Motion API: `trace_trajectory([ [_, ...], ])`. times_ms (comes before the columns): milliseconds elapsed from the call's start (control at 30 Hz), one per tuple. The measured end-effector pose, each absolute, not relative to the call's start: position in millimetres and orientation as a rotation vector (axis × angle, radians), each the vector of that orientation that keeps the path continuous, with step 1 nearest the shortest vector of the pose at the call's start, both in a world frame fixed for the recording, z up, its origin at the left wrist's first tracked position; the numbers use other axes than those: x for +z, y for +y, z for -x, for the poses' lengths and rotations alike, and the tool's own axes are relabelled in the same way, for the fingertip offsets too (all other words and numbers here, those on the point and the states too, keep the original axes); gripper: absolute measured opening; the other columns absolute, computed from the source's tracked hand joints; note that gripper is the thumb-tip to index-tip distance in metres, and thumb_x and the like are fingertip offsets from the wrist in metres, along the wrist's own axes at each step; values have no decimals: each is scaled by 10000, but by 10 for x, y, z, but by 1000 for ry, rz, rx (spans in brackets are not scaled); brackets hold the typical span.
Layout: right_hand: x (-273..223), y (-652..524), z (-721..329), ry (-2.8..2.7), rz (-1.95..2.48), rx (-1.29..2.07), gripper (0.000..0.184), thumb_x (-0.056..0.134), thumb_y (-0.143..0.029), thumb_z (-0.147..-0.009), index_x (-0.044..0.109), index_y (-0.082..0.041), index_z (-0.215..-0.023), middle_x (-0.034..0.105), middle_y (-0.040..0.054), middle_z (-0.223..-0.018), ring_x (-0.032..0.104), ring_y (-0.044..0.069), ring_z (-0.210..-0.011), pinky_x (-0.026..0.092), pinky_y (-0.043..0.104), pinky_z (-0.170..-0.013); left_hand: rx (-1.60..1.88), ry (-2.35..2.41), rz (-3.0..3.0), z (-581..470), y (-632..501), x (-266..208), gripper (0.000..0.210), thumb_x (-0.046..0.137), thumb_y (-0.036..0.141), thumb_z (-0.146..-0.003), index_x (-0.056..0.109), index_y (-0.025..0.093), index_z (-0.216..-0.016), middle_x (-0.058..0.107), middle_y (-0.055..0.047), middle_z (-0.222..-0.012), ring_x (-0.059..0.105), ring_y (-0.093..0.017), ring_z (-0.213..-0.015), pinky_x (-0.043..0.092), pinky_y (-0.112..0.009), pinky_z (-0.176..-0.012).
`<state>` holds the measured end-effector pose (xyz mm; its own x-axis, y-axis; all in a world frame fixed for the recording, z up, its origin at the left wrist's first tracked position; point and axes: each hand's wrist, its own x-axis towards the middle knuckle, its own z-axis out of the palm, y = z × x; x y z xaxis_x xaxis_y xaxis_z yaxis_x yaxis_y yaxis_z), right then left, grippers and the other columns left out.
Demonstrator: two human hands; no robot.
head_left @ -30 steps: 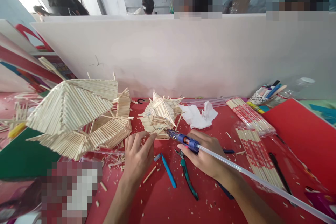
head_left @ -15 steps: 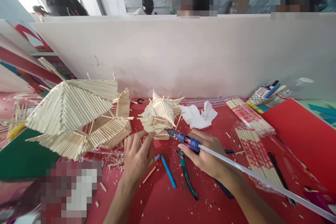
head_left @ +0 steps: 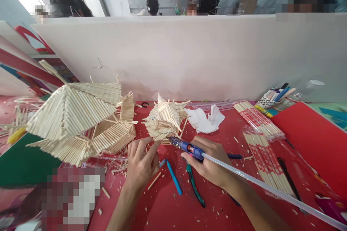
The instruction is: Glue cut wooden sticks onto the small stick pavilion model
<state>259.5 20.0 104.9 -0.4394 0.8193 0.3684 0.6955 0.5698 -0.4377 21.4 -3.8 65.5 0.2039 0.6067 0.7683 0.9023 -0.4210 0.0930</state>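
My right hand (head_left: 210,157) is wrapped round a blue hot glue gun (head_left: 191,148), with a long clear glue stick (head_left: 244,175) running out of its back. The nozzle points left at the front edge of a small pavilion-like model (head_left: 166,117) made of thin wooden sticks. Just in front of that model is my left hand (head_left: 142,160), fingers curled, thumb and forefinger close together; whatever they pinch is too small to make out. A larger stick-built model (head_left: 78,112) with layered roofs stands to the left. Green-handled pliers (head_left: 193,184) lie partly under my right hand.
A blue pen (head_left: 174,177) and loose stick bits lie on the red table (head_left: 162,213). White tissue (head_left: 206,119) is right of the small model. Bundled sticks (head_left: 268,160), a black cutter (head_left: 288,177) and a red board (head_left: 314,140) are at right. A white partition (head_left: 173,54) rises behind.
My right hand has moved the glue gun slightly left and down, its nozzle now nearer my left fingertips. My left hand has shifted only a little, at the model's front edge.
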Motion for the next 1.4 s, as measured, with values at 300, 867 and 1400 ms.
trace_trajectory([
  [300,1033,224,-2613,-2245,1207,240,441,494,-515,-1045,573,-209,-739,580,4,-713,525,130,-576,321,267,-543,-1090,-1523,2054,-156,-30,633,315,570,26,-876,624,208,-1127,674,-77,-992,570,-225,-868,402,-365,-793],
  [867,1035,265,-2664,-2221,1229,197,447,492,-519,-1043,523,-217,-715,558,-6,-687,532,137,-574,305,267,-538,-1053,-1482,2116,-179,-22,618,254,593,31,-896,655,199,-1077,689,-81,-1018,576,-220,-907,411,-357,-813],
  [1400,993,273,-2642,-2233,1278,294,424,504,-511,-1032,532,-217,-728,579,5,-708,554,150,-602,306,272,-556,-1069,-1490,2129,-199,-11,611,232,610,46,-913,645,200,-1083,685,-79,-1015,571,-222,-902,414,-352,-809],
])
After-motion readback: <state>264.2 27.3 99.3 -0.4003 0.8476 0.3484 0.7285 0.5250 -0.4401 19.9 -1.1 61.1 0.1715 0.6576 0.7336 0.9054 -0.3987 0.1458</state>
